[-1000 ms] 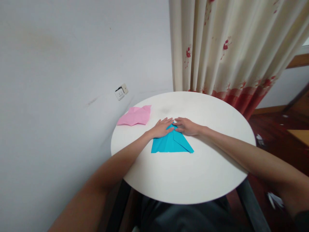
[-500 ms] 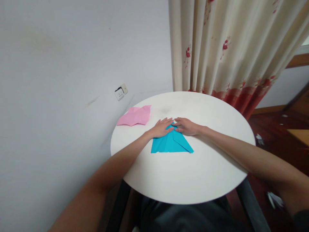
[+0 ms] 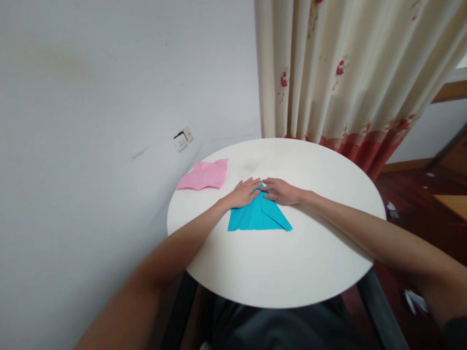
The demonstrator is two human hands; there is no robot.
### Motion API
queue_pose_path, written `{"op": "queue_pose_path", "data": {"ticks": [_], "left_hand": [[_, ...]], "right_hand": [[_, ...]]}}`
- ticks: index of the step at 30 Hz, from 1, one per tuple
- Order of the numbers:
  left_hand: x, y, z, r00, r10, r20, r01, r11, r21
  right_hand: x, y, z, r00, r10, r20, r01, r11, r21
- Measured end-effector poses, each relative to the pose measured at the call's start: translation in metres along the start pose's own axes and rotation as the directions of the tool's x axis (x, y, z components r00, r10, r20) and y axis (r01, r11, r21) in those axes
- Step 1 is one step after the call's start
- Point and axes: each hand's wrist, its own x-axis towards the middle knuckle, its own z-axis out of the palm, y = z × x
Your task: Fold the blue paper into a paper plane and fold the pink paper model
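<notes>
A sheet of blue paper [image 3: 251, 217] lies on the round white table [image 3: 277, 272], with its right side folded over in a slanting flap and its top narrowing to a point. My left hand [image 3: 243, 193] rests flat on the paper's upper left part, fingers stretched out. From the right, my right hand [image 3: 281, 190] touches the paper near its tip, its fingers slightly bent and apart. The fingertips of both hands are close together at the top. Part of the paper's upper left edge is hidden under my left hand.
A creased pink paper [image 3: 205, 175] lies at the table's back left edge. Behind it is a white wall with a socket [image 3: 180, 141]. A floral curtain [image 3: 328, 73] hangs beyond the table. White scraps [image 3: 416, 301] lie on the dark red floor at the right.
Almost nothing differs. The fingers of my right hand have shifted very slightly at the tip of the blue paper, while my left hand stays in place.
</notes>
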Motion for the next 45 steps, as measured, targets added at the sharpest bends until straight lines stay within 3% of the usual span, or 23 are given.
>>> {"op": "queue_pose_path", "data": {"ticks": [17,33,45], "left_hand": [[-0.0005,0.0009,0.0,1.0,-0.009,-0.012,0.009,1.0,-0.014],[0.0021,-0.0032,0.003,1.0,-0.005,-0.008,0.005,1.0,0.006],[0.002,-0.0048,0.0024,0.997,0.02,-0.075,-0.019,1.0,0.014]], "right_hand": [[0.0005,0.0,0.0021,0.998,0.069,0.002,-0.069,0.998,-0.011],[-0.0001,0.0025,0.0014,0.999,0.044,0.014,-0.044,0.999,0.008],[0.0003,0.0016,0.0018,0.998,0.052,0.019,-0.052,0.999,-0.011]]}}
